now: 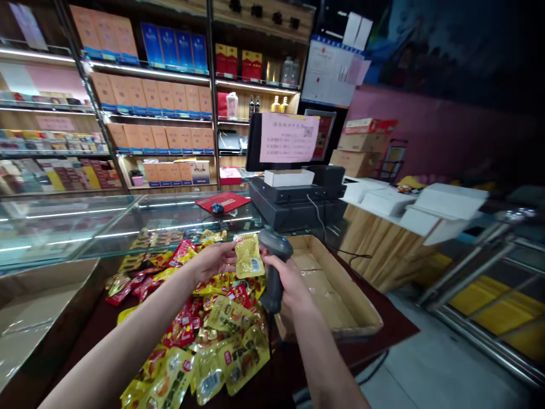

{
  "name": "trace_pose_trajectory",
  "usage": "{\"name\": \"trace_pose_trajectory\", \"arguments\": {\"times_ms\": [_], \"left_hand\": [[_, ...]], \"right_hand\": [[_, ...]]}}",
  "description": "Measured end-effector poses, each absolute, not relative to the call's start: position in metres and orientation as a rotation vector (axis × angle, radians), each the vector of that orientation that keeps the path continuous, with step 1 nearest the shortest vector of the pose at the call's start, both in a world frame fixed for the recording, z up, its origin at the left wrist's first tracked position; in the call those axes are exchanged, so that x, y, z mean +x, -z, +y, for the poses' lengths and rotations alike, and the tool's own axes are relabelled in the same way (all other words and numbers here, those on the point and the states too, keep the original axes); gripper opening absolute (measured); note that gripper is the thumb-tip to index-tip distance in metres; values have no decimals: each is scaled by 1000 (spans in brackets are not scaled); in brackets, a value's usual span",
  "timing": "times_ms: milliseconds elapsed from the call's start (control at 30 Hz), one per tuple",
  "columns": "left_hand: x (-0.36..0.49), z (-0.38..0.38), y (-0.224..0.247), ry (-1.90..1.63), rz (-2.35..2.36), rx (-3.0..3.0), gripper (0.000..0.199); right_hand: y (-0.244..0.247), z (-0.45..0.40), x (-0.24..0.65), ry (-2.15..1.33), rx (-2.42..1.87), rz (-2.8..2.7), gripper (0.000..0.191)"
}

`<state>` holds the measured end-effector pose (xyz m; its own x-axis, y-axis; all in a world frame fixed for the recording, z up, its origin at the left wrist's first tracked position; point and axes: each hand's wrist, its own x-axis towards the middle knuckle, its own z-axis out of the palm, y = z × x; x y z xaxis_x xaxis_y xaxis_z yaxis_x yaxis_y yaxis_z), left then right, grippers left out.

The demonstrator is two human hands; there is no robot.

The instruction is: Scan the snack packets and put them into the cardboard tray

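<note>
1 yellow packet (249,255) is held up by the left hand (215,261), whose thumb and fingers are pinched together on its left edge. The grip of a dark handheld scanner (272,289) is clasped by the right hand (289,278), and the scanner's head is brought just beside the packet's right edge. Whether the packet is also touched by the right fingertips cannot be told. The step in hand is judged to be the reading of the barcode (255,264), which is printed low on the packet's face and turned toward the camera. For the next move, a steady pinch seems to be called for, with the barcode faced to the scanner's window; a read could be spoiled by creases or glare on the shiny wrapper.

Below both hands, a loose pile of packets (230,312), yellow and red, is heaped on a dark red tabletop (394,326). The pile is flanked by 2 open cardboard containers. In the right tray (357,295), a brown floor with shiny tape is seen. In the left carton (63,324), cut off by the picture's edge, a similar cardboard floor is shown. Behind, a white box (289,178) is set below the paper-covered screen (289,139); its inside is not shown.
</note>
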<state>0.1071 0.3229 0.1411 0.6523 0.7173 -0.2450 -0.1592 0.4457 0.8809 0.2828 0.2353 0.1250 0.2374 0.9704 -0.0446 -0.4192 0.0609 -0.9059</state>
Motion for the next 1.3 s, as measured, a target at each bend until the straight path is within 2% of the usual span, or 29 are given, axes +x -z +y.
{"name": "trace_pose_trajectory", "arguments": {"times_ms": [133,400,567,767,1033,1300], "left_hand": [[158,321,-142,-498,608,963,28],[253,315,-131,-336,536,974,30],[268,313,-122,-407,722,959,34],[191,320,-121,-541,757,974,38],[50,318,-129,-772,893,958,43],[-41,311,-106,-930,1161,1065,55]], "right_hand": [[-126,219,324,-1106,-972,-652,28],[-126,185,388,-955,-1067,-484,34],[-120,178,403,-793,-1148,-447,31],[-117,192,364,-939,-1140,-562,24],[-111,229,254,-1256,-1017,-687,25],[-87,255,165,-1438,-1088,-822,27]]}}
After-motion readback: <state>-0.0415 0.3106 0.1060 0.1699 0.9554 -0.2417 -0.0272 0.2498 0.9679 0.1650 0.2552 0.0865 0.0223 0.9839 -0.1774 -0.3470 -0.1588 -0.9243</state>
